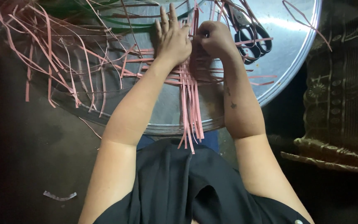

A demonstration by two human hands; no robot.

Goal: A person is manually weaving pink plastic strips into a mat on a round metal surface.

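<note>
A flat weave of pink strips lies on a big round metal tray, its long ends hanging over the near rim. My left hand presses flat on the weave with fingers stretched out and apart. Just to its right, my right hand is curled, pinching a pink strip at the weave's upper part. Both forearms reach in from below.
Black-handled scissors rest on the tray right of my right hand. Loose pink strips and some green ones sprawl over the tray's left side. A patterned cloth hangs at the right. A pale scrap lies on the dark floor.
</note>
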